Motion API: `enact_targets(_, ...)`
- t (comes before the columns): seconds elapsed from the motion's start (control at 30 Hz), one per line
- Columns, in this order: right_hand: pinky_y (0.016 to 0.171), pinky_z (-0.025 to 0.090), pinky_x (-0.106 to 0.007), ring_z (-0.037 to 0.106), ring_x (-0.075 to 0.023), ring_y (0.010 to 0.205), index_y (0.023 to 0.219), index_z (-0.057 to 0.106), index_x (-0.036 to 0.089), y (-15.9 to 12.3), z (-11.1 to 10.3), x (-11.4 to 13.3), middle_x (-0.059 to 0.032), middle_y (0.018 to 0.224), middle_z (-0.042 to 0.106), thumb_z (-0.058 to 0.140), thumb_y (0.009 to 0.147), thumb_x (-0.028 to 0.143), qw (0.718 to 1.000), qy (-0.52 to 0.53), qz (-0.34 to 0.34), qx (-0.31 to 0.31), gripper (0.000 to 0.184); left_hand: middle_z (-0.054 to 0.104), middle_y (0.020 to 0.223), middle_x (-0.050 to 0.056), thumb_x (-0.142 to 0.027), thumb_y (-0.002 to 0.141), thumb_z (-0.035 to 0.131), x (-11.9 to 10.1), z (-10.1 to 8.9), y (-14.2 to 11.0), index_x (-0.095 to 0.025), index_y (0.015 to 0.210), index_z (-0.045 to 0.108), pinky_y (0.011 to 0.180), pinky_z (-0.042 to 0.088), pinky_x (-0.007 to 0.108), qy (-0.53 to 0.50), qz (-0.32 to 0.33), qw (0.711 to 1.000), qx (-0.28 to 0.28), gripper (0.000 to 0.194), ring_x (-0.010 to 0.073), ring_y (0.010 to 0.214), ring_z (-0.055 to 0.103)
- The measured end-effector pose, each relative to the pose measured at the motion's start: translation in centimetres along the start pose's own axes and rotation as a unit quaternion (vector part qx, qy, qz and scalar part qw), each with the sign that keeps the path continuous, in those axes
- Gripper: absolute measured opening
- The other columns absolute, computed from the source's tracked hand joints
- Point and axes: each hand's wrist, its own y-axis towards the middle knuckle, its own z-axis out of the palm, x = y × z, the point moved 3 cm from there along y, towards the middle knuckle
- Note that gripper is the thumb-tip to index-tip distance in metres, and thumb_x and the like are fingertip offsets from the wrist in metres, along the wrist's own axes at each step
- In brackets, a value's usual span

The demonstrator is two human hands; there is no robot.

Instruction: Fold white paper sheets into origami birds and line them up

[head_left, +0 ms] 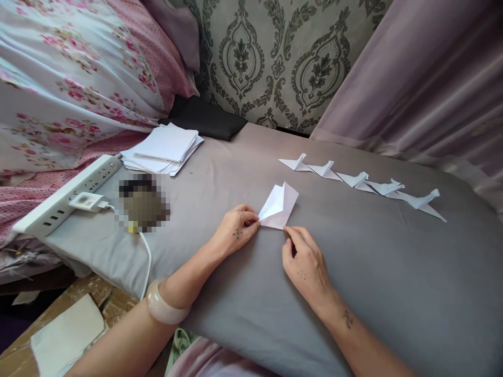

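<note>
At the left of the frame, your white power strip (pixel 37 210) holds a white charger (pixel 89 201) in one of its sockets, and a white cable (pixel 148 256) curves down over the edge of the bed-like surface. A pixelated object (pixel 144 204) beside it cannot be made out

Your left arm enters from the lower left, a pale bangle (pixel 167 303) around the forearm. Your left hand (pixel 236 230), near the centre, pinches the left corner of a folded white paper (pixel 281 207) between thumb and fingers. Your right hand (pixel 308 264) reaches in from the lower right, fingers partly curled, a fingertip at the paper's lower right corner; you cannot tell whether it grips or only presses there

The paper lies mid-frame on grey cloth (pixel 393 283). Five folded paper figures (pixel 356 181) form a slanting row at the right, and a loose stack of white sheets (pixel 165 149) sits upper left, near a black item (pixel 208 118). Behind are floral fabric (pixel 78 68), a patterned wall (pixel 275 57) and a mauve curtain (pixel 369 78)
</note>
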Motion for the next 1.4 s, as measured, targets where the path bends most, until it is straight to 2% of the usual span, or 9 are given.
enact_targets(0.23, 0.072, 0.051, -0.035, 0.055, -0.0237, 0.097, 0.13, 0.055, 0.014, -0.2, 0.0, 1.3, -0.0127, 0.115, 0.058, 0.039, 0.091, 0.017, 0.994, -0.064, -0.054, 0.068, 0.042, 0.063, 0.096, 0.006, -0.018, 0.082, 0.057, 0.2, 0.1, 0.1, -0.015, 0.082, 0.071, 0.07, 0.048, 0.024, 0.0, -0.004, 1.0, -0.009, 0.014, 0.0123, 0.072, 0.061)
enact_targets(0.4, 0.078, 0.05, -0.041, 0.052, -0.0259, 0.096, 0.136, 0.049, 0.012, -0.3, 0.0, 2.3, -0.0145, 0.12, 0.056, 0.039, 0.093, 0.026, 0.986, -0.112, -0.078, 0.098, 0.046, 0.063, 0.095, 0.006, -0.018, 0.083, 0.056, 0.3, 0.2, 0.1, -0.016, 0.082, 0.071, 0.068, 0.048, 0.024, -0.014, -0.003, 1.0, -0.006, 0.015, 0.0115, 0.07, 0.06)
enact_targets(0.53, 0.081, 0.049, -0.042, 0.05, -0.0258, 0.096, 0.137, 0.047, 0.01, -0.4, -0.1, 2.6, -0.0151, 0.121, 0.055, 0.039, 0.094, 0.029, 0.983, -0.122, -0.079, 0.11, 0.048, 0.062, 0.098, 0.006, -0.021, 0.081, 0.059, 0.4, 0.0, 0.1, -0.016, 0.081, 0.07, 0.069, 0.048, 0.025, -0.035, -0.012, 0.999, 0.0, 0.013, 0.012, 0.072, 0.06)
enact_targets(0.67, 0.083, 0.047, -0.042, 0.049, -0.0256, 0.097, 0.139, 0.045, 0.013, -0.4, -0.1, 2.7, -0.0137, 0.122, 0.054, 0.037, 0.095, 0.031, 0.983, -0.119, -0.076, 0.12, 0.048, 0.062, 0.098, 0.005, -0.026, 0.083, 0.057, 0.5, -0.1, 0.1, -0.017, 0.081, 0.071, 0.069, 0.048, 0.026, -0.041, -0.022, 0.999, 0.006, 0.016, 0.0121, 0.072, 0.059)
enact_targets(1.03, 0.079, 0.042, -0.041, 0.049, -0.0256, 0.091, 0.138, 0.047, 0.02, 0.2, -0.2, 3.3, -0.0122, 0.111, 0.055, 0.037, 0.095, 0.037, 0.975, -0.147, -0.072, 0.152, 0.047, 0.06, 0.097, 0.005, -0.024, 0.082, 0.057, 0.7, -0.1, 0.0, -0.017, 0.08, 0.072, 0.068, 0.047, 0.026, -0.024, -0.034, 0.999, -0.01, 0.017, 0.0119, 0.071, 0.057)
enact_targets(1.2, 0.079, 0.041, -0.041, 0.049, -0.0258, 0.091, 0.136, 0.049, 0.02, 0.7, -0.5, 3.5, -0.012, 0.105, 0.055, 0.037, 0.094, 0.04, 0.971, -0.148, -0.082, 0.167, 0.048, 0.06, 0.096, 0.005, -0.022, 0.081, 0.057, 0.7, -0.7, 0.0, -0.016, 0.077, 0.07, 0.067, 0.047, 0.026, -0.03, -0.048, 0.998, -0.001, 0.016, 0.0113, 0.069, 0.056)
enact_targets(1.4, 0.078, 0.04, -0.038, 0.052, -0.0244, 0.091, 0.131, 0.052, 0.023, 1.6, -1.3, 3.7, -0.0103, 0.101, 0.054, 0.04, 0.094, 0.041, 0.968, -0.133, -0.087, 0.197, 0.044, 0.06, 0.087, 0.004, -0.019, 0.081, 0.054, 1.2, -1.4, -0.3, -0.016, 0.083, 0.069, 0.067, 0.047, 0.027, -0.024, -0.071, 0.997, -0.025, 0.016, 0.0137, 0.072, 0.057)
